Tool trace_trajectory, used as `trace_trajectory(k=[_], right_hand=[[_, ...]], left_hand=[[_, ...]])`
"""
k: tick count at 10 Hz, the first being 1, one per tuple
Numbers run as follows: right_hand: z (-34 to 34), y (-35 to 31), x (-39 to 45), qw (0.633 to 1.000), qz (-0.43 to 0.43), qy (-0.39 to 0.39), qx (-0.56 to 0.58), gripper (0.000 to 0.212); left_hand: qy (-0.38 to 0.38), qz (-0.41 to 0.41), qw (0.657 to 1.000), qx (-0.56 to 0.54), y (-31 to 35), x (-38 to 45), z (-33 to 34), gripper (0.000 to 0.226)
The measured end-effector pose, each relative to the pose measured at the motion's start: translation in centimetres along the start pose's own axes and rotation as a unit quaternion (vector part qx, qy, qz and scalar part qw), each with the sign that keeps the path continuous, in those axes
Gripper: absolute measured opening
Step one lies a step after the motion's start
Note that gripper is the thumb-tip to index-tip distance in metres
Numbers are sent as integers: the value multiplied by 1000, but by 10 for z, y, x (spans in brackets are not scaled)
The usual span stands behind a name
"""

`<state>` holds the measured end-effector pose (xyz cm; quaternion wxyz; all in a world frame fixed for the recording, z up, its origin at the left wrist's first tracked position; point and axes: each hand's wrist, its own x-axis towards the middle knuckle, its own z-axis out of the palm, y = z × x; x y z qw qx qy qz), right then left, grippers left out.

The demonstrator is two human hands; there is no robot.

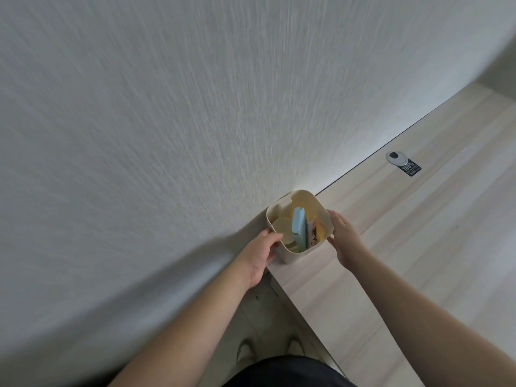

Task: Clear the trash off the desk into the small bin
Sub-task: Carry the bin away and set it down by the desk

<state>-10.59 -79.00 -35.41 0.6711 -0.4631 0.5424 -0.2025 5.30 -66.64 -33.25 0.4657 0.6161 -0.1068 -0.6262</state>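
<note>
Left hand (261, 254) wraps the near-left wall of the small bin (307, 198), fingers curled on it; right hand (344, 237) lies flatter against the right wall, fingers together. Between them they clamp one bin, which stands at the desk's (418, 247) corner, against the wall (167, 107). Inside: one blue card piece (299, 223), round pale discs (282, 233) (two or more, stack unclear), a printed wrapper (315, 231), one yellow scrap (321, 229). Likely step: bin being placed or steadied, trash mostly in. One black-and-white tag (404, 164) sits on the desk, well apart, to the right. Next move probably calls for freeing a hand and reaching for that tag.
</note>
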Motion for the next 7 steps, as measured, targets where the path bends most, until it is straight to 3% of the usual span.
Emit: trace_trajectory(k=[3,5,7], right_hand=[[-1,-8,10,1000,23,2,-2,29],[0,-12,15,998,30,7,-54,29],[-7,-15,10,994,88,66,11,59]], left_hand=[[12,4,1000,7,-1,-1,10,29],[60,-10,998,15,-4,2,6,25],[123,-79,987,61,-9,-3,-8,31]])
